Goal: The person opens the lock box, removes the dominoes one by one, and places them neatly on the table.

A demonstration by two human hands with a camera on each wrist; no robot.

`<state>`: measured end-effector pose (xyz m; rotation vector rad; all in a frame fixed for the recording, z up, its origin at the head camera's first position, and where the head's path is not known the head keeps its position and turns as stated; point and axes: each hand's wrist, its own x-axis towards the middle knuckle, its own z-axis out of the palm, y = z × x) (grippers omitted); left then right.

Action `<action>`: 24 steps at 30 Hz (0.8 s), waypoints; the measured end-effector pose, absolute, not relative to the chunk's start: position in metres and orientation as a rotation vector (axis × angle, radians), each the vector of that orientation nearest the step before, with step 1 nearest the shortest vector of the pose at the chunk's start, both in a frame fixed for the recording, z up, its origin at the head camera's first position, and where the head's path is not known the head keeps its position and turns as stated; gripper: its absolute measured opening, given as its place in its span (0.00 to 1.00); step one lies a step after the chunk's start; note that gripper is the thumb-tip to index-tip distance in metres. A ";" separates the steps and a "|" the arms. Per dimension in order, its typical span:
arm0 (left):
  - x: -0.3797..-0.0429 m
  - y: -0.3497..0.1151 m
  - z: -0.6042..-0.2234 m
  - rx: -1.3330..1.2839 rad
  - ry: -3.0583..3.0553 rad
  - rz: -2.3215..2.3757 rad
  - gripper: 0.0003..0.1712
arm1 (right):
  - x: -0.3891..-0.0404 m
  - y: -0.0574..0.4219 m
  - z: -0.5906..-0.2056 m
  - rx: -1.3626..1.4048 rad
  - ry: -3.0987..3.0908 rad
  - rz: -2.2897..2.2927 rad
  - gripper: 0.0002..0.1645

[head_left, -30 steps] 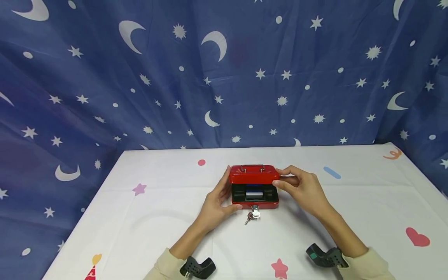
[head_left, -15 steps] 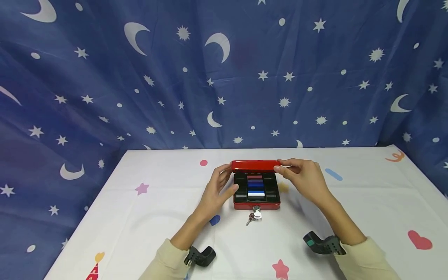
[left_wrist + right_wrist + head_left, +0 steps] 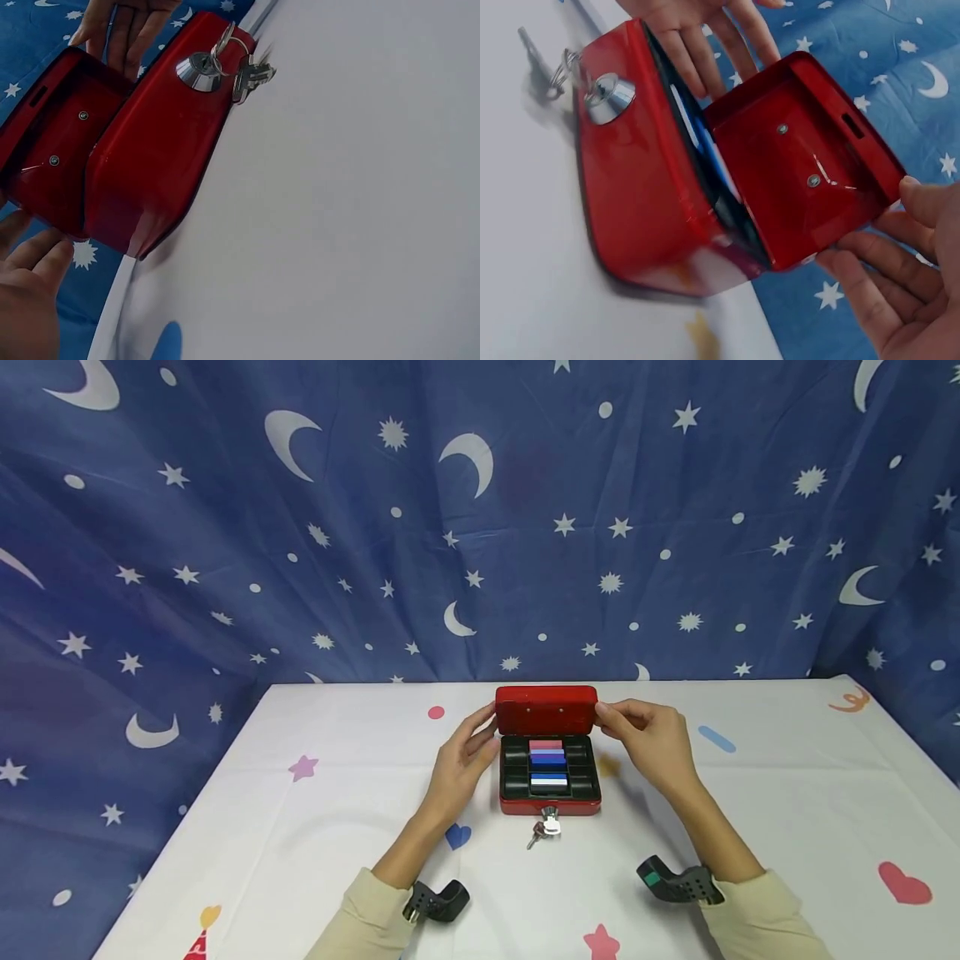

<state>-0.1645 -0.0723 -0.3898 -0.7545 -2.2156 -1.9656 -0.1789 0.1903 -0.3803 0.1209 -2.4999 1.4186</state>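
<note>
A red metal cash box [image 3: 513,808] stands on the table with its lid [image 3: 546,714] swung up and back. Its black tray [image 3: 516,770] holds flat coloured pieces [image 3: 548,760] in pink, blue and white down the middle column. Keys [image 3: 536,836] hang from the front lock [image 3: 199,71]. My right hand [image 3: 654,745] pinches the lid's right edge, thumb at its corner in the right wrist view. My left hand [image 3: 456,770] lies along the box's left side, fingers extended and touching or very near the lid's left edge.
A white cloth with printed shapes covers the table [image 3: 315,835]. Behind its far edge hangs a blue curtain [image 3: 525,560] with moons and stars. Black wrist cameras [image 3: 438,903] sit on both wrists.
The lid has swung up and back, from partly raised to standing, so the tray now shows fully. My right hand moved back with it; my left thumb came off the box's front.
</note>
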 end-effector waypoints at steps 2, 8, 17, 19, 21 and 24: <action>-0.165 -0.071 -0.392 -0.743 -2.221 -1.987 0.29 | -0.180 0.193 -0.384 0.140 -2.487 1.462 0.25; -0.177 -0.072 -0.414 -0.766 -2.229 -2.023 0.32 | -0.182 0.197 -0.393 0.156 -2.488 1.526 0.25; -0.181 -0.075 -0.418 -0.837 -2.391 -1.875 0.41 | -0.182 0.196 -0.400 0.197 -2.468 1.515 0.25; -0.185 -0.077 -0.427 -0.838 -2.423 -1.848 0.42 | -0.182 0.195 -0.400 0.214 -2.474 1.498 0.25; -0.188 -0.078 -0.434 -0.838 -2.443 -1.843 0.43 | -0.182 0.195 -0.401 0.225 -2.482 1.487 0.25; -0.190 -0.079 -0.438 -0.867 -2.445 -1.855 0.45 | -0.182 0.196 -0.401 0.226 -2.502 1.461 0.25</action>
